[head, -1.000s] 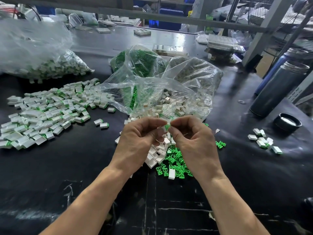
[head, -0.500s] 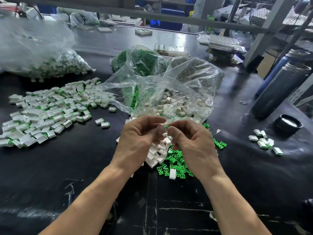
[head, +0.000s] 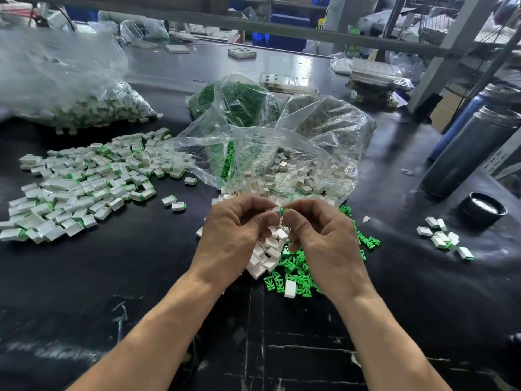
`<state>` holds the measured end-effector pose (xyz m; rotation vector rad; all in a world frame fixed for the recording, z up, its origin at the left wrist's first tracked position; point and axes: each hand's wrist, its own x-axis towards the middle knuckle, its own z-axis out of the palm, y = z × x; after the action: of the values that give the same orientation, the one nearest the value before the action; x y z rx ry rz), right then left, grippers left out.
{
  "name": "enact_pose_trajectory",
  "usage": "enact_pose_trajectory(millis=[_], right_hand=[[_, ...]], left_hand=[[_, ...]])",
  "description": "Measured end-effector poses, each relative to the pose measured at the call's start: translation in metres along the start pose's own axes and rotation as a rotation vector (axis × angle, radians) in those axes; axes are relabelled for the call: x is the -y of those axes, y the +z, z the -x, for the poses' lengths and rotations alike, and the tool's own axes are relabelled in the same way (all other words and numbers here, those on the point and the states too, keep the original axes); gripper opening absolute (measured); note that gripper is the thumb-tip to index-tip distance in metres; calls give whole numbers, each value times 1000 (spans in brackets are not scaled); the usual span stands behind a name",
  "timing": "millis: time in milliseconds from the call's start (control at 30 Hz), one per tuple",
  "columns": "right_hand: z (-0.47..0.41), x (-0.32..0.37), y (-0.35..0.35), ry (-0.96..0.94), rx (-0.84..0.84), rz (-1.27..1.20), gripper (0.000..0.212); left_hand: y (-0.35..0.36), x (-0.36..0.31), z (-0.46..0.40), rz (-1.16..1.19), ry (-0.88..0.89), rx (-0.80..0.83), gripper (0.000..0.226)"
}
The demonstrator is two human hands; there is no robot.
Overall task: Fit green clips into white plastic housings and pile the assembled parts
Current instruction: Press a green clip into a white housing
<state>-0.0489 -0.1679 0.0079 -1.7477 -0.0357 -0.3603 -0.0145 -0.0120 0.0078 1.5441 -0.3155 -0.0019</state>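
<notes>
My left hand (head: 234, 235) pinches a small white housing (head: 275, 210) at its fingertips, above the table's middle. My right hand (head: 321, 238) pinches a green clip (head: 284, 210) pressed against the housing's end; most of the clip is hidden by my fingers. Under my hands lie loose white housings (head: 267, 249) and loose green clips (head: 296, 266). A wide pile of assembled white-and-green parts (head: 84, 182) spreads over the black table at the left.
An open clear bag of white housings (head: 310, 153) and a bag of green clips (head: 234, 105) stand behind my hands. A bag of assembled parts (head: 84, 103) lies far left. A few parts (head: 442, 238), a black lid (head: 483, 207) and a dark flask (head: 468, 153) are at the right.
Both hands stay together at the same spot; the fingertips have shifted slightly and the white housing now shows between them with the green clip at its end.
</notes>
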Motion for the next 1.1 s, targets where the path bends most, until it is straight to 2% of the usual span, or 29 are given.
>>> enact_pose_trajectory(millis=[133,267,433,933,1100], right_hand=[[2,0,0,-64,-18,173,21],[3,2,4,-102,-50,247,23],[5,2,5,-83,-80,221,21],[5,3,8,-143,-80,368,15],[5,-1,9,-57,-101,197,19]], left_hand=[[0,1,1,-82,29,-2,12],[-1,4,2,-185,52,-26,19],[2,7,3,-220,90,-54,19],[1,7,2,-315,132,-57,19],[1,7,3,-218,104,-52,20]])
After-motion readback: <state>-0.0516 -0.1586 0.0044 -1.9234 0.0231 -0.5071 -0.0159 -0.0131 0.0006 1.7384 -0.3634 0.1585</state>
